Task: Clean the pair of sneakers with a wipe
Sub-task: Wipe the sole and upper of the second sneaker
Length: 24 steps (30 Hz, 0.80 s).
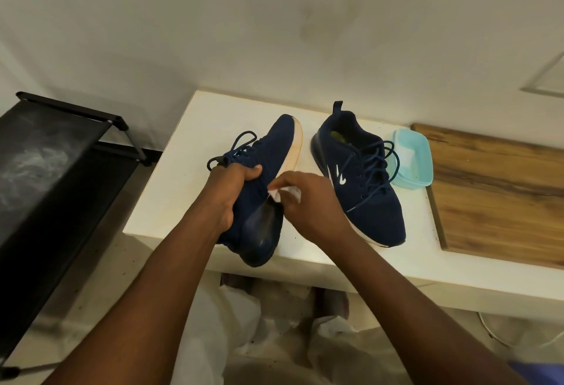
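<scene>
My left hand [225, 198] is wrapped round the middle of one navy sneaker [280, 140], gripping it tipped on its side over the near edge of the white table [189, 177], heel toward me; my right hand [308, 204] – fingers curled – pinches a white wipe [283, 193] against its side by the sole; the other sneaker [366, 198] stands on the table – further right, beside a pale blue tub [418, 164].

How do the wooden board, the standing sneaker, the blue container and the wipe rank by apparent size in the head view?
1. wooden board
2. standing sneaker
3. blue container
4. wipe, partly hidden by the right hand
</scene>
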Tool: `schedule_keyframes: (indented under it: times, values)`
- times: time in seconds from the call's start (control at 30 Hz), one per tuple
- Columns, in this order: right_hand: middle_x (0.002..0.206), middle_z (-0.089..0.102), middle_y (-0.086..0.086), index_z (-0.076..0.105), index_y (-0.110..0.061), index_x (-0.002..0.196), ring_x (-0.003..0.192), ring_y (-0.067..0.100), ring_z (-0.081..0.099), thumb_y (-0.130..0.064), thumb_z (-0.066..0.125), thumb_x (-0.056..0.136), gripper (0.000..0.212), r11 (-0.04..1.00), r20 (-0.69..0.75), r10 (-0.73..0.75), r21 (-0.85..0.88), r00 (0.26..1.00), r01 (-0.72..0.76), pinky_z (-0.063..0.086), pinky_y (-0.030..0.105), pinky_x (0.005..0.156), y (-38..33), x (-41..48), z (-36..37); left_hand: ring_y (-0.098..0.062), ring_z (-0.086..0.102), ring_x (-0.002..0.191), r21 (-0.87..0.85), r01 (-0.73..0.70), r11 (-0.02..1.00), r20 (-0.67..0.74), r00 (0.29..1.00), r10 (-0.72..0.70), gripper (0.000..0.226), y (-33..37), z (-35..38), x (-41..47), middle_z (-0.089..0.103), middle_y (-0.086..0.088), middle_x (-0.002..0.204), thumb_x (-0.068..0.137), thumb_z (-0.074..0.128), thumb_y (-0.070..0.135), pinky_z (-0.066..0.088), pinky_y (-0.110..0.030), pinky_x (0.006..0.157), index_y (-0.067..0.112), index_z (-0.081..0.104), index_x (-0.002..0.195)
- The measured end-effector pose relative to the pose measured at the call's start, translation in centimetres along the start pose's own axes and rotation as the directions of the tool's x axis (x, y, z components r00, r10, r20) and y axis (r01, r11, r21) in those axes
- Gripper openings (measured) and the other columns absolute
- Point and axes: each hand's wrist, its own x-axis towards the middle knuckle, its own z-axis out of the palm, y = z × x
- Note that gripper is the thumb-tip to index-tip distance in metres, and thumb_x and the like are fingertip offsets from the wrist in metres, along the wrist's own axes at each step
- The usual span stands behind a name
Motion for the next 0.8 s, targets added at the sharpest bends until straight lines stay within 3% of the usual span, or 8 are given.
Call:
schedule_keyframes:
  times: [0.07, 0.13, 0.27, 0.43, 0.53, 0.63, 0.7, 0.8]
  values:
    - [0.105, 0.07, -0.007, 0.074, -0.023, 0.102, 0.098, 0.006, 0.06, -0.006, 0.066, 0.088, 0.024, 0.999, 0.137, -0.036, 0.025, 0.99, 0.033, 0.047, 0.019, 0.088, -0.6, -0.9, -0.7, -0.034, 0.071, 0.099, -0.015, 0.005, 1.0, -0.009, 1.0, -0.005, 0.04, 0.0, -0.1, 0.0, 0.076, -0.011, 0.108, 0.089, 0.078, 0.021, 0.057, -0.046, 0.091, 0.01, 0.066, 0.126]
    - [0.101, 0.071, -0.008, 0.074, -0.022, 0.1, 0.095, 0.006, 0.061, -0.006, 0.066, 0.088, 0.022, 0.996, 0.16, -0.055, 0.079, 0.986, 0.043, 0.048, 0.018, 0.087, -0.6, -1.2, -1.0, -0.034, 0.071, 0.102, -0.026, 0.004, 1.0, -0.008, 1.0, -0.004, 0.044, 0.0, 0.0, 0.1, 0.075, -0.011, 0.111, 0.088, 0.078, 0.022, 0.057, -0.047, 0.093, 0.011, 0.065, 0.129]
    - [0.109, 0.069, -0.005, 0.074, -0.021, 0.104, 0.097, 0.003, 0.055, -0.011, 0.065, 0.09, 0.019, 0.995, -0.062, 0.057, 0.088, 0.996, -0.051, 0.041, 0.018, 0.091, 1.1, 0.3, -0.2, -0.031, 0.072, 0.096, -0.057, -0.023, 0.998, 0.001, 1.0, 0.023, 0.037, -0.1, 0.5, -0.3, 0.076, -0.009, 0.106, 0.089, 0.077, 0.019, 0.056, -0.039, 0.077, 0.013, 0.067, 0.124]
    - [0.108, 0.067, -0.002, 0.074, -0.02, 0.109, 0.095, 0.007, 0.056, -0.015, 0.061, 0.093, 0.021, 0.992, -0.138, 0.114, 0.064, 0.984, -0.106, 0.043, 0.019, 0.088, 1.6, 0.3, 0.4, -0.03, 0.07, 0.098, -0.092, -0.04, 0.995, -0.017, 0.999, 0.039, 0.038, 0.0, 0.9, -0.4, 0.075, -0.007, 0.108, 0.09, 0.077, 0.02, 0.057, -0.041, 0.081, 0.014, 0.065, 0.126]
    - [0.11, 0.067, 0.002, 0.073, -0.019, 0.114, 0.099, 0.014, 0.061, -0.011, 0.06, 0.094, 0.025, 0.997, -0.085, 0.069, -0.022, 0.994, -0.071, 0.042, 0.013, 0.084, 0.4, -0.8, 0.6, -0.028, 0.07, 0.095, -0.09, -0.047, 0.995, -0.037, 0.998, 0.044, 0.037, -0.1, 0.9, -0.2, 0.074, -0.006, 0.107, 0.091, 0.076, 0.021, 0.054, -0.038, 0.075, 0.013, 0.065, 0.126]
    - [0.114, 0.068, 0.0, 0.071, -0.02, 0.116, 0.1, 0.01, 0.059, -0.013, 0.063, 0.093, 0.026, 0.998, 0.05, 0.018, -0.064, 0.999, -0.014, 0.035, 0.003, 0.075, -0.9, -2.3, 0.1, -0.03, 0.069, 0.1, -0.085, -0.027, 0.996, -0.054, 0.998, 0.023, 0.043, 0.1, 0.6, -0.2, 0.073, -0.008, 0.111, 0.091, 0.077, 0.025, 0.057, -0.044, 0.087, 0.01, 0.063, 0.129]
    - [0.114, 0.068, -0.001, 0.071, -0.021, 0.116, 0.099, 0.009, 0.059, -0.015, 0.064, 0.092, 0.026, 0.997, 0.116, -0.033, -0.064, 0.993, 0.041, 0.038, 0.007, 0.078, -1.4, -3.4, -0.2, -0.032, 0.069, 0.103, -0.076, -0.014, 0.997, -0.058, 0.998, 0.009, 0.044, 0.3, 0.5, -0.3, 0.073, -0.009, 0.112, 0.091, 0.077, 0.027, 0.056, -0.049, 0.096, 0.008, 0.063, 0.128]
    - [0.11, 0.069, -0.002, 0.073, -0.021, 0.113, 0.095, 0.006, 0.059, -0.012, 0.063, 0.092, 0.024, 0.998, 0.047, -0.042, -0.038, 0.998, 0.043, 0.047, 0.017, 0.083, -0.8, -3.2, -0.3, -0.029, 0.072, 0.095, -0.087, -0.029, 0.996, -0.012, 1.0, 0.028, 0.032, 0.4, 0.7, -0.7, 0.076, -0.007, 0.104, 0.091, 0.077, 0.022, 0.059, -0.042, 0.083, 0.012, 0.068, 0.119]
